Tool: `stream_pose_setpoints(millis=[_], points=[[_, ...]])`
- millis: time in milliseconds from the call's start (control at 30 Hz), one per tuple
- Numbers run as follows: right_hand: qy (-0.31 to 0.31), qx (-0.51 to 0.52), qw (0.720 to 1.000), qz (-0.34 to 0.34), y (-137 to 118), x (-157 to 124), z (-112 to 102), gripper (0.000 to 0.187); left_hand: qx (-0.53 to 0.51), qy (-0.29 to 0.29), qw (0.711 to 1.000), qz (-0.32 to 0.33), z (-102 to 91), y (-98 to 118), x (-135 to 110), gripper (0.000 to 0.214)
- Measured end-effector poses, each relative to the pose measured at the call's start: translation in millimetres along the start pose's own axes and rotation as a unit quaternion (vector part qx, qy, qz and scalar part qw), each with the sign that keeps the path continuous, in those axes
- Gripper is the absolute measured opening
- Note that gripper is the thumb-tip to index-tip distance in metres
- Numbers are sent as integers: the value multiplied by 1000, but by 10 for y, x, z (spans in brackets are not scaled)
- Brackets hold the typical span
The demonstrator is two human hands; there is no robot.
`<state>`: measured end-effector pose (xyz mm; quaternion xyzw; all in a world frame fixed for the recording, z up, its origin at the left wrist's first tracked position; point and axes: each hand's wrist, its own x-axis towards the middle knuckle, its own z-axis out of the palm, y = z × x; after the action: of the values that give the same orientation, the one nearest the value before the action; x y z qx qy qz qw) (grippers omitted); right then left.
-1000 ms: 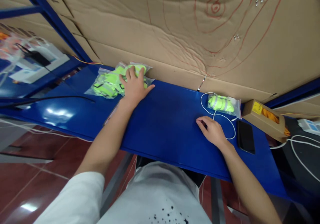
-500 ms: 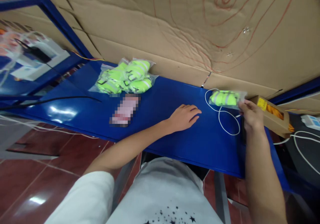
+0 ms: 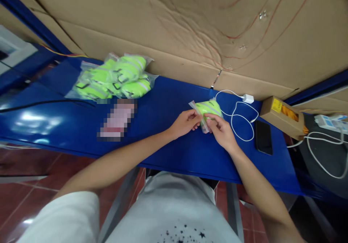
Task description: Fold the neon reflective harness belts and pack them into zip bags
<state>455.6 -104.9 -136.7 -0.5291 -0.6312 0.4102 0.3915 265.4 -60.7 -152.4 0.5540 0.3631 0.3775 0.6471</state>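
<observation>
A small clear plastic bag with a neon-yellow folded item (image 3: pixel 208 109) lies at the middle of the blue table (image 3: pixel 174 141). Both hands pinch its near end. My left hand (image 3: pixel 185 122) grips the bag's left edge with fingers closed. My right hand (image 3: pixel 221 130) holds the bag's lower right edge, fingers closed too. A pile of similar neon-yellow bagged items (image 3: pixel 114 78) rests at the table's back left, well away from both hands.
A blurred pink patch (image 3: pixel 117 119) lies left of the hands. A white cable with charger (image 3: pixel 240 109), a black phone (image 3: pixel 263 137) and a small cardboard box (image 3: pixel 284 114) sit to the right. A cardboard wall (image 3: pixel 190 29) rises behind the table. More cables hang at far right.
My right hand brought the bagged neon item from the back right to the table's middle. My left hand moved right and took hold of it too.
</observation>
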Motion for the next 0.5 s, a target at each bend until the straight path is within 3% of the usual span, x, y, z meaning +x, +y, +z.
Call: stream_pose_setpoints(millis=[167, 367, 500], points=[[-23, 83, 996, 40, -17, -16, -9, 33, 13, -46, 997, 53, -7, 20, -20, 43], [21, 91, 994, 53, -73, -30, -59, 30, 20, -70, 994, 80, -7, 70, -30, 46], [43, 73, 996, -1, -116, -51, -31, 21, 62, -49, 994, 81, 18, 85, -66, 41]])
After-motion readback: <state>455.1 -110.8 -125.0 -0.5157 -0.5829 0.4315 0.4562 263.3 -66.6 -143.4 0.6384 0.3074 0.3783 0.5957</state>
